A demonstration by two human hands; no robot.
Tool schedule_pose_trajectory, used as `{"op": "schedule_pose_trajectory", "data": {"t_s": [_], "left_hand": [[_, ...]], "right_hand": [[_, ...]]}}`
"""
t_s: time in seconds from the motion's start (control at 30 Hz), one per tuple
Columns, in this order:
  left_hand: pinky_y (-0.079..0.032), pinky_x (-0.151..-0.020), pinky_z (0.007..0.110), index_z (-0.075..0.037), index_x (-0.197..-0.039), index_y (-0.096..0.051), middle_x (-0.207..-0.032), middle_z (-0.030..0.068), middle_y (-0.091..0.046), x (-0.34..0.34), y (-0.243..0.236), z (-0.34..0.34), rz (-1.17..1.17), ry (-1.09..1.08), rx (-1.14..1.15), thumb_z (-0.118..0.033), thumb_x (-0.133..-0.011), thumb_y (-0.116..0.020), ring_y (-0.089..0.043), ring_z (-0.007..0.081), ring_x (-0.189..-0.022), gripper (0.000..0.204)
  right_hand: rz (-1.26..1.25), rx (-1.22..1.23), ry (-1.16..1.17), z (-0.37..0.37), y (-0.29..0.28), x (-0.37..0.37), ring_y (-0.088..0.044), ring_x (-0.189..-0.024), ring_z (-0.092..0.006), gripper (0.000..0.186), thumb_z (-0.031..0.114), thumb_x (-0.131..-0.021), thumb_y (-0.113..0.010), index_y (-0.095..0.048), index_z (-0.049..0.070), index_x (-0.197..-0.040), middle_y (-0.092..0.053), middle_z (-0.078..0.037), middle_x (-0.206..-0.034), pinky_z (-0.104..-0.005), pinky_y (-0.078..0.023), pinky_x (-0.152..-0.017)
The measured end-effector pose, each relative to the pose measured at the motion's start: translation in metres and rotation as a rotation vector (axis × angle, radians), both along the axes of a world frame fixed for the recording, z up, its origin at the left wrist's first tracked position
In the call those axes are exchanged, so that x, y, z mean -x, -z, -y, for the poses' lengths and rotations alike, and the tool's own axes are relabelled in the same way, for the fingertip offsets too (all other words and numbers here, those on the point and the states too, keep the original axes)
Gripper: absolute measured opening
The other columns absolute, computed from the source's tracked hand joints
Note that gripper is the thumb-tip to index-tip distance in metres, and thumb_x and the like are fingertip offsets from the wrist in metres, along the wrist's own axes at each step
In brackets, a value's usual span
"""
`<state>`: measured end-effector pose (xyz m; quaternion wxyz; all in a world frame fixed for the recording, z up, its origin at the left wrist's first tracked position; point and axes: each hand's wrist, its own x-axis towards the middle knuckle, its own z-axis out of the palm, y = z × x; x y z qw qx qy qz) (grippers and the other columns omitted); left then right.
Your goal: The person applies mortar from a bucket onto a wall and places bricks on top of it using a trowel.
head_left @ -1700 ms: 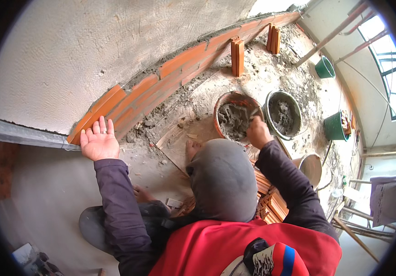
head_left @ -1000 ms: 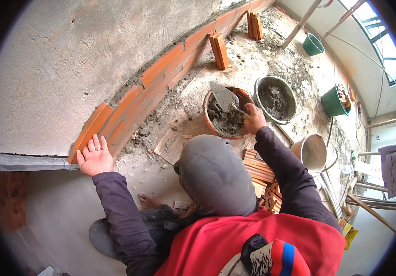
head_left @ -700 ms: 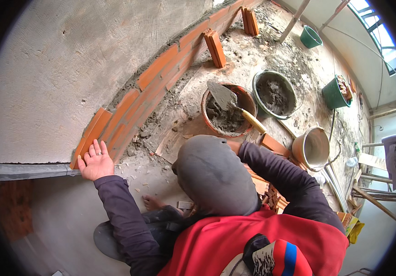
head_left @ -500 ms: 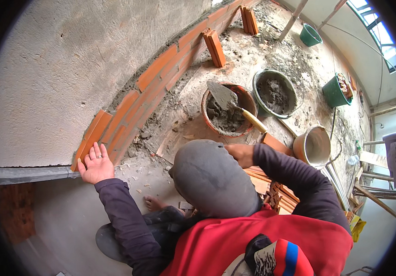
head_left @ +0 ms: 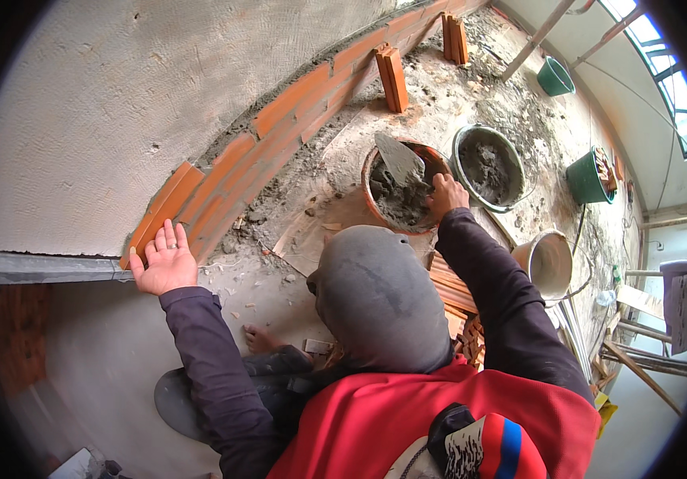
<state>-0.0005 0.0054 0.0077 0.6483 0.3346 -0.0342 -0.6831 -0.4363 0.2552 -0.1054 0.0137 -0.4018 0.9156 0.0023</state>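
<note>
My left hand (head_left: 167,259) is palm up with its fingers stretched out, a ring on one finger. Its fingertips lie against the orange brick (head_left: 160,209) at the near end of a low brick wall (head_left: 236,180). My right hand (head_left: 446,196) is closed round the handle of a trowel (head_left: 400,162), and the fingers cover most of that handle. The trowel's mortar-smeared blade rests over the grey mortar (head_left: 395,198) in an orange-rimmed bucket (head_left: 367,182). Close beside it stands a second bucket (head_left: 517,152), also holding mortar.
My bent knee (head_left: 379,299) rises in the middle, with stacked bricks (head_left: 454,287) behind it. Small brick stacks (head_left: 391,78) stand along the wall. A pale bucket (head_left: 547,263) and green buckets (head_left: 589,177) are on the right, with poles and planks (head_left: 643,375) farther over.
My right hand has moved forward from beside the knee to the bucket and taken hold of the trowel's handle. The left hand stays at the end brick. The view has shifted slightly.
</note>
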Motion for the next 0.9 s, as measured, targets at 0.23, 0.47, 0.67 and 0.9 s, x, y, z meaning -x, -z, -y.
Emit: {"op": "schedule_pose_trajectory", "data": {"t_s": [0.23, 0.47, 0.67, 0.9], "left_hand": [[-0.023, -0.116, 0.048, -0.009, -0.153, 0.009, -0.161, 0.0139, 0.0, -0.004, 0.004, 0.002, 0.004, 0.007, 0.013, -0.045, -0.096, -0.038, -0.024, 0.0324, -0.144, 0.082], [-0.022, -0.116, 0.048, -0.009, -0.153, 0.009, -0.161, 0.014, -0.001, -0.009, 0.005, 0.002, 0.037, 0.019, 0.027, -0.046, -0.095, -0.039, -0.024, 0.0327, -0.144, 0.084], [-0.021, -0.116, 0.048, -0.009, -0.153, 0.009, -0.161, 0.0143, -0.001, -0.003, -0.003, -0.002, 0.055, -0.01, 0.016, -0.044, -0.095, -0.04, -0.023, 0.0325, -0.145, 0.084], [-0.02, -0.116, 0.05, -0.008, -0.153, 0.009, -0.161, 0.0144, -0.001, 0.007, 0.002, -0.002, 0.013, 0.019, 0.025, -0.043, -0.093, -0.044, -0.019, 0.0322, -0.146, 0.087]], "right_hand": [[0.0, 0.206, 0.094, 0.001, 0.012, 0.014, -0.065, -0.083, -0.0339, 0.036, 0.043, -0.085, -0.064, -0.066, 0.008, -0.077, -0.067, -0.01, -0.088, -0.0463, -0.049, -0.071], [0.297, 0.568, -0.112, 0.012, -0.071, 0.086, -0.065, -0.074, -0.0184, 0.032, 0.033, -0.081, -0.075, -0.068, 0.007, -0.099, -0.068, -0.005, -0.084, -0.0335, -0.051, -0.065], [0.777, 0.893, -0.061, -0.009, -0.194, 0.088, -0.06, -0.078, -0.0173, 0.04, 0.027, -0.084, -0.07, -0.059, 0.01, -0.118, -0.062, -0.004, -0.091, -0.0334, -0.049, -0.075], [0.007, 0.142, 0.296, -0.067, -0.053, 0.117, -0.056, -0.108, -0.0288, 0.064, 0.026, -0.06, -0.089, -0.056, 0.011, -0.113, -0.054, -0.013, -0.121, -0.0394, -0.046, -0.096]]}}
